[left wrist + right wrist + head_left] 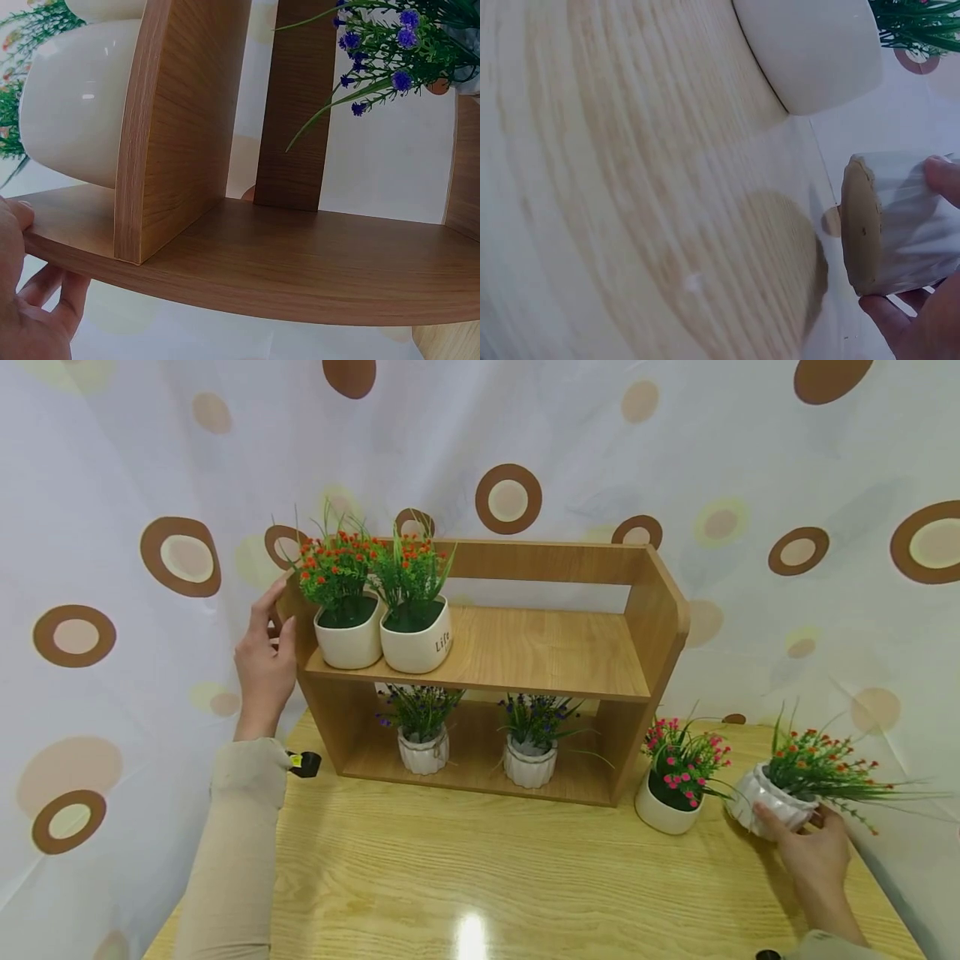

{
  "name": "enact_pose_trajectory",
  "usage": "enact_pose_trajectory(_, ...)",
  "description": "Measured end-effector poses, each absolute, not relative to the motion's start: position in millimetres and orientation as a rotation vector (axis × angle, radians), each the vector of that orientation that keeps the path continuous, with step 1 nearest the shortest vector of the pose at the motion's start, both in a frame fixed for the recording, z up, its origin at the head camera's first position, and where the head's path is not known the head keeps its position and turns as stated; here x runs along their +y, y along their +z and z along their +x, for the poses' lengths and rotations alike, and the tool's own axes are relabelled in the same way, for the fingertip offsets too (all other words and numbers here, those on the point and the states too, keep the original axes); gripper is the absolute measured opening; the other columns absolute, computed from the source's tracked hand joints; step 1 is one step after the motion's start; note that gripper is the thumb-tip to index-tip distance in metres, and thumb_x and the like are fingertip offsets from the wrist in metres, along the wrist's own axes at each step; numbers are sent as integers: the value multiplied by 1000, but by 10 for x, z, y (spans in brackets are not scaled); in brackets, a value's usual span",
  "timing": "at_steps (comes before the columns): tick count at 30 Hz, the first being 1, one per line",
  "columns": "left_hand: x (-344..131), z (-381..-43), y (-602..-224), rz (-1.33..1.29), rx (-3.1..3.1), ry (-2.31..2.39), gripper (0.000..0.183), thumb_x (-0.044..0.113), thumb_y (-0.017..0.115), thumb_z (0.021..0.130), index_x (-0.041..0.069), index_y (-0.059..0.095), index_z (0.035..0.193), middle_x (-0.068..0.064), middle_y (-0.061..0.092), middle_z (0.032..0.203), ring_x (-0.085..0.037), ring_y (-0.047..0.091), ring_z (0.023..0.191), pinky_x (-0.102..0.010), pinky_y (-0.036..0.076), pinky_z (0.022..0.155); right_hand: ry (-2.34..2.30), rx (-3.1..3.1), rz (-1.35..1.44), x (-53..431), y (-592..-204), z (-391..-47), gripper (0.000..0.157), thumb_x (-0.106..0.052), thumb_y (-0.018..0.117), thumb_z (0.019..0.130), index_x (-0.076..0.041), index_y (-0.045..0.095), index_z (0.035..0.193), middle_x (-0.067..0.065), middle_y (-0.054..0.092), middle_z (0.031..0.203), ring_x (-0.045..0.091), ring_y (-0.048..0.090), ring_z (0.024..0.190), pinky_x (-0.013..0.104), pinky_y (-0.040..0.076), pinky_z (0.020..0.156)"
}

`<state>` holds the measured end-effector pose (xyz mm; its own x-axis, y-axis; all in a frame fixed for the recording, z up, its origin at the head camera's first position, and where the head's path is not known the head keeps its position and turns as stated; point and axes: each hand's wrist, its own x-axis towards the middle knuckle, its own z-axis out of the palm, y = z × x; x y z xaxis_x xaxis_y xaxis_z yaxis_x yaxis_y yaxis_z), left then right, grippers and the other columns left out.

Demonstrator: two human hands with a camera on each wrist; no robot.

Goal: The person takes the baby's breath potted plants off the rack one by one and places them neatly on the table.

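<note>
At the left end of a two-tier wooden shelf [551, 647], my left hand [266, 664] grips the side panel [82, 229], thumb on the inner face and fingers on the outer. My right hand [817, 856] holds a white ribbed pot [768, 802] of orange flowers, tilted to the right. The right wrist view shows the underside of this potted plant [862, 229] lifted off the table, with a shadow below. Beside it, a cream pot of pink flowers [670, 806] stands on the table, right of the shelf.
Two cream pots of orange-red flowers [348, 643] stand on the upper tier's left. Below are two white pots of purple flowers [423, 753]. The light wooden table [450, 860] extends in front, and a patterned curtain [585, 443] hangs behind. A small black object [306, 765] lies near my left sleeve.
</note>
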<state>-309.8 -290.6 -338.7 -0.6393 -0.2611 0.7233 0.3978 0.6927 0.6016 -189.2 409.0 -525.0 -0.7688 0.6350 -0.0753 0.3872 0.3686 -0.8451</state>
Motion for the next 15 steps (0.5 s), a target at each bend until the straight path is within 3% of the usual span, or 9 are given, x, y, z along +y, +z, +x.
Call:
enact_pose_trajectory(5, -2907, -3091, -3385, -102, -2059, -974, 50, 22, 53, 109, 45, 45, 153, -14, 51, 100, -29, 61, 91, -14, 42, 77, 1366, -2369, -922, 4101, -5275, -1904, 100, -46, 72, 93, 2, 19, 163, 29, 35, 158, 1, 44, 87, 8, 38, 59)
enact_pose_trajectory(8, -2903, -3092, -3383, -99, -2065, -979, 50, 23, 52, 109, 45, 45, 153, -15, 52, 102, -32, 62, 93, -14, 42, 76, 1389, -2376, -926, 4112, -5280, -1899, 102, -47, 71, 94, 2, 16, 164, 30, 32, 159, 5, 46, 91, 8, 38, 59)
enact_pose_trajectory(10, -2905, -3096, -3384, -96, -2064, -980, 50, 23, 52, 109, 45, 45, 153, -16, 53, 102, -33, 63, 94, -15, 42, 76, 1399, -2380, -928, 4105, -5276, -1902, 103, -48, 71, 94, 2, 14, 164, 31, 31, 161, 17, 50, 100, 8, 37, 59)
enact_pose_trajectory(15, -2917, -3108, -3392, -88, -2066, -980, 50, 24, 52, 109, 46, 45, 153, -17, 53, 102, -32, 63, 94, -14, 42, 76, 1376, -2412, -932, 4077, -5271, -1904, 104, -50, 68, 94, 2, 12, 164, 32, 29, 163, 39, 46, 117, 10, 35, 61)
